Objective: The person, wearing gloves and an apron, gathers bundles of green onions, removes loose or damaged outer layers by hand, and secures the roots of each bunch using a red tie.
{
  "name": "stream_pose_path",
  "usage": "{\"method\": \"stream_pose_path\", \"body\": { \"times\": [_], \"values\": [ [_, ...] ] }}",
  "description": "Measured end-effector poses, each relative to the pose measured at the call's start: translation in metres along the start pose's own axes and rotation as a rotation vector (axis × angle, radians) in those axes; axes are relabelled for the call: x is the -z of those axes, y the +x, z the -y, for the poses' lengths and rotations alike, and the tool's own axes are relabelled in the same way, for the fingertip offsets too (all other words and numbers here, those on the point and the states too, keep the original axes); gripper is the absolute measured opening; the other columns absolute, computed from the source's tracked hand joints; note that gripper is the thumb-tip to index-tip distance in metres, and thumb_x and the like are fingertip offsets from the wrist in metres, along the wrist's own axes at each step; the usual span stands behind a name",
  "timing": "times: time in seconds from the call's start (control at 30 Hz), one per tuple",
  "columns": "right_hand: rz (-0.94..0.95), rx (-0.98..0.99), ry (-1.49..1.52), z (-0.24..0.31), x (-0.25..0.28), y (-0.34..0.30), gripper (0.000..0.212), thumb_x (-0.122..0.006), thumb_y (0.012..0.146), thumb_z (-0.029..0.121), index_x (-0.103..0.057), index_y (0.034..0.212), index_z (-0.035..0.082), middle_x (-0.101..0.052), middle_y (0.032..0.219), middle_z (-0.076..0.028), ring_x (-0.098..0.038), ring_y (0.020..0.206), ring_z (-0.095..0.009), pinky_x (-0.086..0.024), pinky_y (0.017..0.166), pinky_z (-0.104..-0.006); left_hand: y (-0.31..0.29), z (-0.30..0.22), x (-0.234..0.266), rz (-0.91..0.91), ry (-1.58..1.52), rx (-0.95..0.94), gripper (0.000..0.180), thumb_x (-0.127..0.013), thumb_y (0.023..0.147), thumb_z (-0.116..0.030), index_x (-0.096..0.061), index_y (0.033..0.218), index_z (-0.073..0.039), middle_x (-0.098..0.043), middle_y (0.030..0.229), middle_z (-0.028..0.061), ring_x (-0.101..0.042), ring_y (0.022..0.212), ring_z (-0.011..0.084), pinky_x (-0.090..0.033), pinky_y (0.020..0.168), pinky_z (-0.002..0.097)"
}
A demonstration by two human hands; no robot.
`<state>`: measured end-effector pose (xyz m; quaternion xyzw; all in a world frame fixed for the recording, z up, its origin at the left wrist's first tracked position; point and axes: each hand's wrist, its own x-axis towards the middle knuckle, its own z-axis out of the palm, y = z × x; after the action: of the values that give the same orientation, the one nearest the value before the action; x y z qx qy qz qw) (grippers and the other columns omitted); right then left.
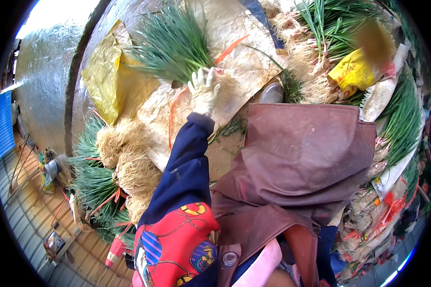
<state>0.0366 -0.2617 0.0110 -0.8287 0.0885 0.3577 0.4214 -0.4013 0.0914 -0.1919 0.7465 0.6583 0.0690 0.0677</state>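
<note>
My left hand (203,92), in a white glove, reaches forward with its fingers spread and holds nothing I can see. Its fingertips lie at the stem end of a bunch of green onions (175,45), whose leaves fan out to the far left. Whether they press on the stems I cannot tell. A red strip (232,49) sticks out from beside that stem end. Another red strip (173,117) lies left of my wrist. Under them spreads a stained pale sheet (242,79). My right hand is out of view.
Tied green onion bunches (93,184) with pale roots (131,162) are stacked at left. Loose rooted green onions (328,36) lie at far right beside a yellow bag (353,71). A brown apron (306,148) covers my lap. Yellow plastic sheeting (103,76) lies far left.
</note>
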Motion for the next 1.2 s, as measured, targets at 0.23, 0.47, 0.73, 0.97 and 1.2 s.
{"method": "stream_pose_path", "body": {
  "times": [0.23, 0.47, 0.73, 0.97, 1.2],
  "values": [
    [0.005, 0.007, -0.028, 0.007, -0.007, 0.002, 0.033, -0.050, 0.091, 0.032, -0.061, 0.111, 0.008, -0.062, 0.092, -0.005, -0.056, 0.084, -0.012, -0.043, 0.075, -0.0249, -0.009, 0.043, -0.043, 0.303, -0.103, 0.113, 0.079, -0.064, 0.079, -0.037, -0.022, 0.144, -0.019, -0.018, 0.148, 0.0163, -0.018, 0.133, 0.0446, -0.018, 0.105, 0.0590],
    [0.050, 0.017, -0.056, 0.015, -0.020, 0.006, 0.033, -0.050, 0.091, 0.031, -0.061, 0.112, 0.008, -0.063, 0.091, -0.005, -0.056, 0.082, -0.011, -0.043, 0.074, -0.0244, -0.072, -0.006, 0.010, -0.304, -0.368, 0.648, 0.063, -0.068, 0.075, -0.015, -0.043, 0.131, -0.004, -0.043, 0.131, 0.0180, -0.040, 0.122, 0.0281, -0.034, 0.102, 0.0350],
    [0.053, -0.006, -0.016, 0.021, -0.030, 0.003, 0.033, -0.050, 0.091, 0.030, -0.062, 0.113, 0.008, -0.063, 0.089, -0.004, -0.056, 0.081, -0.011, -0.043, 0.073, -0.0240, -0.061, 0.065, -0.051, 0.311, -1.054, 0.638, 0.052, -0.065, 0.079, -0.016, -0.048, 0.126, -0.005, -0.050, 0.123, 0.0142, -0.047, 0.114, 0.0228, -0.038, 0.098, 0.0328],
    [-0.094, 0.118, -1.267, 0.053, 0.024, 0.034, 0.072, -0.066, 0.076, 0.043, -0.043, 0.132, 0.004, -0.049, 0.130, -0.018, -0.047, 0.120, -0.031, -0.038, 0.100, -0.0388, -0.032, 0.013, 0.105, 0.112, -1.355, 0.449, 0.042, -0.059, 0.088, -0.012, -0.047, 0.128, -0.002, -0.051, 0.123, 0.0078, -0.048, 0.111, 0.0169, -0.037, 0.099, 0.0302],
    [-0.184, 0.831, -0.563, 0.172, -0.013, 0.049, 0.027, -0.052, 0.088, 0.033, -0.064, 0.103, 0.015, -0.066, 0.097, -0.005, -0.062, 0.085, -0.020, -0.045, 0.076, -0.0313, -0.003, -0.193, 0.299, -0.079, -1.131, -0.103, 0.045, -0.055, 0.089, -0.026, -0.050, 0.127, -0.002, -0.052, 0.129, 0.0093, -0.046, 0.119, 0.0178, -0.031, 0.104, 0.0321]
  ]
}}
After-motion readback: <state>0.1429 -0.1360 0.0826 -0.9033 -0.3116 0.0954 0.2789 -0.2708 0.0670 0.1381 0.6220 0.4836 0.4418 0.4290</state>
